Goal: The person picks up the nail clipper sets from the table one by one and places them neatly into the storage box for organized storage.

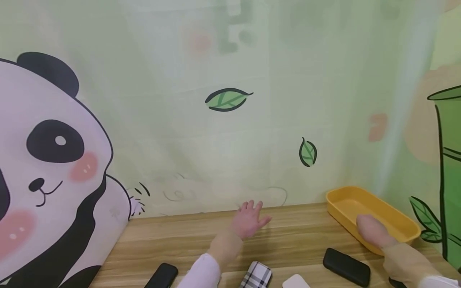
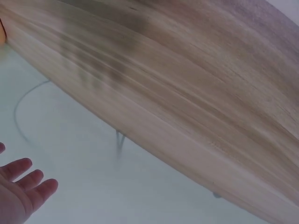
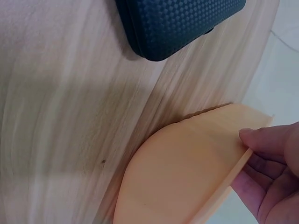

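Observation:
A yellow-orange plastic bin (image 1: 363, 205) sits at the right of the wooden table, close to the backdrop. My right hand (image 1: 375, 232) pinches its near rim. In the right wrist view the thumb presses the outside of the bin's wall (image 3: 173, 172) and the other fingers of the right hand (image 3: 275, 172) go over the rim to the inner side. My left hand (image 1: 249, 221) is over the back part of the table with its fingers spread and holds nothing. Only part of the left hand (image 2: 21, 198) shows in its wrist view.
Along the table's near side lie a black textured case (image 1: 346, 267), a white rounded object (image 1: 295, 281), a black-and-white plaid object (image 1: 256, 275) and a black rounded object (image 1: 162, 276). Behind the wooden table (image 1: 173, 236) hangs a green backdrop (image 1: 162, 120) with a printed panda.

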A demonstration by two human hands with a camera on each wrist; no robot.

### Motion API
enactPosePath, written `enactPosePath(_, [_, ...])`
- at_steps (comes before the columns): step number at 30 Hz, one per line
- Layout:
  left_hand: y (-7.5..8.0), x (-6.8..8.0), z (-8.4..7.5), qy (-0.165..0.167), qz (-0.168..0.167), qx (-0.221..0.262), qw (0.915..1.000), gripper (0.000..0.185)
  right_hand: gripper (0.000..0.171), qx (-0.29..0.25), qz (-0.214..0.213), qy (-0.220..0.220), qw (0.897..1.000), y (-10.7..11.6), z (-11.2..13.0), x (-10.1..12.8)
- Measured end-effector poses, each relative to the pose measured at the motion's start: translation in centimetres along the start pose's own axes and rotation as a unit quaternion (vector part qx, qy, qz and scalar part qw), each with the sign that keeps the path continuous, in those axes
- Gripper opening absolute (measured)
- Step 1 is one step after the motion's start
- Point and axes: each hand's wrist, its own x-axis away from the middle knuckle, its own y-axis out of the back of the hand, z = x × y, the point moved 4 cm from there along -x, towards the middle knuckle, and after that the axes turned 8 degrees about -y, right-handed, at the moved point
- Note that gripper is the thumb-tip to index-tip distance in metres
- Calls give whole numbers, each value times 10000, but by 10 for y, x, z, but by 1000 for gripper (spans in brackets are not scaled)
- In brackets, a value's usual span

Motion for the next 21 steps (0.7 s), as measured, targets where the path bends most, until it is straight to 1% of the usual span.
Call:
enactPosePath(3, [-2,-2,-3,-68,-14,109,9999,66,22,-52,134,-109,9998,2,2,0])
enactPosePath(6, [-4,-3,-7,-106,15,80,9999,63,22,20,194,-123,9997,4,4,-1])
enactPosePath(9, [-4,-5,-14,-224,-5,30,9997,58,22,48,196,-132,9997,6,6,0])
enactPosePath(14, [-5,-10,-33,-579,-186,-87,9981,43,19,-66,211,-162,9996,6,5,3])
enactPosePath(16, [-7,-13,-41,-708,-256,-133,9971,37,21,-115,220,-120,9996,5,5,5])
enactPosePath(19, [-11,-18,-53,-902,-268,-307,9951,37,29,-109,226,43,9997,3,6,7])
enactPosePath(21, [-14,-21,-61,-1062,-233,-497,9928,41,36,-123,230,149,9995,2,7,8])
